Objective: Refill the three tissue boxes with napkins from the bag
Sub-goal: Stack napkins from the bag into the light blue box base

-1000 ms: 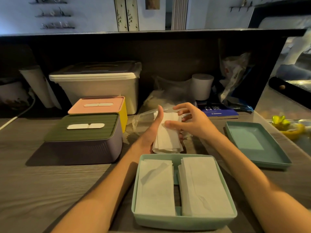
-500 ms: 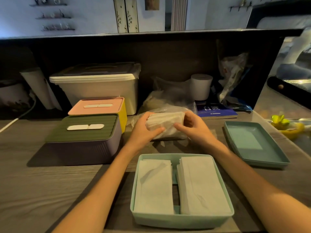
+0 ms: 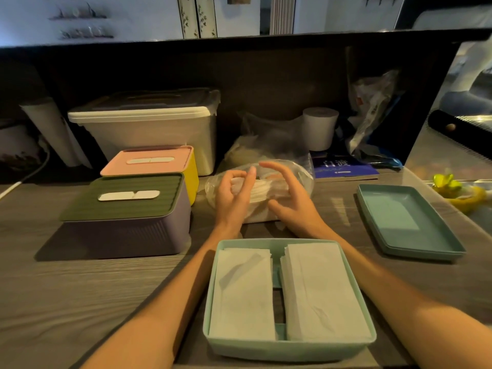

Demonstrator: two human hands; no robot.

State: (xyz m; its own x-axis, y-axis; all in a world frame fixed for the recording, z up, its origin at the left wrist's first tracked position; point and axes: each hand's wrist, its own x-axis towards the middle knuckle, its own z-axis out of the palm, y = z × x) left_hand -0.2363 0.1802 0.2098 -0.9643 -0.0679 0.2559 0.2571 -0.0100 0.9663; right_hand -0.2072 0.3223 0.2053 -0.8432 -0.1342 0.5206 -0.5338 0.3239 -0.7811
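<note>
An open teal tissue box stands nearest me, holding two white napkin stacks, one on the left and one on the right. Its teal lid lies to the right. Behind the box a clear plastic bag of napkins lies on the counter. My left hand hovers at the bag's left side with loosely bent fingers. My right hand is over the bag's front, fingers spread and lifted. Neither grips anything. A purple box with a green lid and a yellow box with a pink lid are shut at left.
A large white storage bin stands behind the two shut boxes. At the back right are a paper roll, a blue book and crumpled plastic bags. A yellow object lies at far right, a white cable at far left.
A second ago both hands held a loose napkin stack upright. They then laid it down into the bag, and now the fingers have lifted off it.
</note>
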